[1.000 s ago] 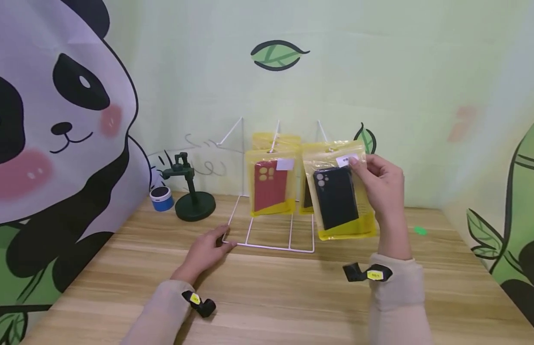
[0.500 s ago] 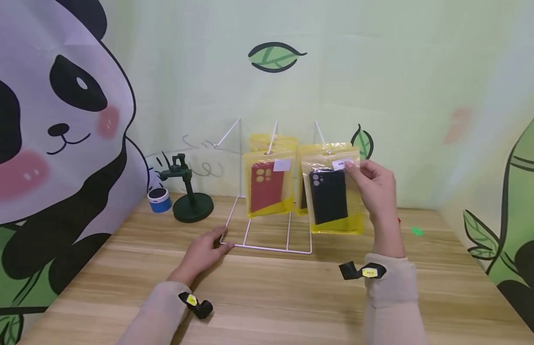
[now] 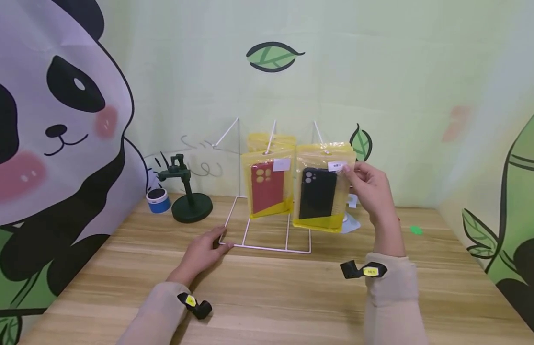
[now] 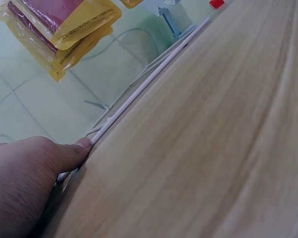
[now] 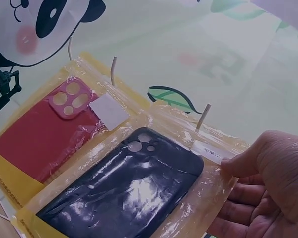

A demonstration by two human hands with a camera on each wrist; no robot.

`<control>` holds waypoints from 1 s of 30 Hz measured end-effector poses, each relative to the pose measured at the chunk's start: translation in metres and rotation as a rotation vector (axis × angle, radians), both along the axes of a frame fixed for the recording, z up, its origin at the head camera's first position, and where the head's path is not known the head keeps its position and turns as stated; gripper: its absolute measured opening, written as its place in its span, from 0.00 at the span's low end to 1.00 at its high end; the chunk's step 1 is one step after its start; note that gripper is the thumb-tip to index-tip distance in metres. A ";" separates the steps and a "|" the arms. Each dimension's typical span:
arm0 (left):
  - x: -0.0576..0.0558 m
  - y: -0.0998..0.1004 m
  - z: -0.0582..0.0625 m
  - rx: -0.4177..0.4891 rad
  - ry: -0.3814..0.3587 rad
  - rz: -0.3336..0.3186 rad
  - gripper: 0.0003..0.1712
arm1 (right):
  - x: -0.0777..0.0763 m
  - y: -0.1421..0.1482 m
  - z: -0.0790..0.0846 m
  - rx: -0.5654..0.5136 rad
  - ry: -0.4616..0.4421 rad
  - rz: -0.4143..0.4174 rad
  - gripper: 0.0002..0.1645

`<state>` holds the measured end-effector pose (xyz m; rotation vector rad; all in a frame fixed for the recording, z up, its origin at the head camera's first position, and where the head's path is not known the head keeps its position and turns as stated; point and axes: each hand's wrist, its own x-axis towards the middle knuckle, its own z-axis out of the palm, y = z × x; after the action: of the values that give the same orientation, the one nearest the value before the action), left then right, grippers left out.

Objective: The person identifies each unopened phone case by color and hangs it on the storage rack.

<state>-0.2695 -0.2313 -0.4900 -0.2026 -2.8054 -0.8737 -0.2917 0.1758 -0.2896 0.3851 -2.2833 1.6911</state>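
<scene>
My right hand (image 3: pixel 372 191) pinches the right edge of a yellow, clear-fronted bag with a black phone case (image 3: pixel 317 194) inside, thumb by its white label. The bag's top lies at the right hook (image 3: pixel 320 133) of a white wire display rack (image 3: pixel 271 247); in the right wrist view the hook tip (image 5: pixel 203 117) rises above the bag. To its left a bagged red phone case (image 3: pixel 267 187) hangs on the middle hook, another yellow bag behind it. My left hand (image 3: pixel 205 254) grips the rack's front left corner, thumb (image 4: pixel 77 151) on the wire; its other fingers are mostly hidden.
A dark green stand (image 3: pixel 192 207) and a small blue and white cylinder (image 3: pixel 158 200) stand left of the rack. A light blue object (image 3: pixel 350 223) shows behind the black case's bag. A green piece (image 3: pixel 416 230) lies at right on the wooden table (image 3: pixel 284 297).
My right hand has moved left and slightly back with the bagged black case, which now hangs straighter at the right hook. A light blue object behind it has come into view. My left hand stays put.
</scene>
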 end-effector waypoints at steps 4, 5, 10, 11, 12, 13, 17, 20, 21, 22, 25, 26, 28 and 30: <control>0.000 0.000 0.001 0.001 0.000 0.001 0.39 | 0.000 0.001 -0.001 -0.009 0.006 0.023 0.29; 0.000 0.000 0.002 0.003 -0.001 0.001 0.39 | 0.000 0.002 -0.001 -0.007 0.007 0.024 0.29; 0.001 -0.002 0.005 -0.005 -0.005 -0.002 0.39 | -0.001 0.001 -0.001 0.016 0.003 0.023 0.29; 0.002 -0.002 0.005 -0.011 -0.004 -0.003 0.39 | -0.001 0.001 -0.001 0.024 0.000 0.022 0.28; 0.002 -0.002 0.006 -0.012 -0.003 -0.004 0.39 | -0.001 0.001 0.000 0.032 -0.002 0.022 0.28; 0.002 -0.002 0.006 -0.012 -0.002 -0.003 0.39 | 0.000 0.001 0.000 0.042 -0.004 0.021 0.28; 0.001 0.000 0.006 -0.009 -0.002 -0.011 0.39 | 0.001 0.003 -0.001 0.072 -0.015 0.021 0.27; 0.000 0.000 0.004 -0.008 0.001 -0.015 0.39 | 0.001 0.005 -0.001 0.091 -0.025 0.031 0.26; -0.001 0.000 0.003 -0.011 0.007 -0.018 0.39 | 0.002 0.006 -0.002 0.097 -0.029 0.035 0.26; -0.001 -0.001 0.003 -0.013 0.014 -0.021 0.39 | 0.002 0.006 -0.002 0.104 -0.033 0.039 0.25; -0.002 -0.003 0.002 -0.020 0.035 -0.033 0.38 | 0.001 0.008 -0.005 0.121 -0.037 0.057 0.23; -0.002 -0.004 0.002 -0.020 0.042 -0.037 0.38 | 0.001 0.008 -0.006 0.128 -0.038 0.060 0.23; -0.002 -0.005 0.002 -0.016 0.040 -0.038 0.38 | 0.000 0.009 -0.007 0.150 -0.032 0.069 0.21; -0.001 -0.007 0.002 -0.014 0.037 -0.034 0.38 | 0.000 0.010 -0.009 0.177 -0.021 0.079 0.20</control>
<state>-0.2705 -0.2384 -0.4881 -0.2667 -2.7825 -0.8498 -0.2920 0.1861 -0.2982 0.5028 -2.4720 1.5387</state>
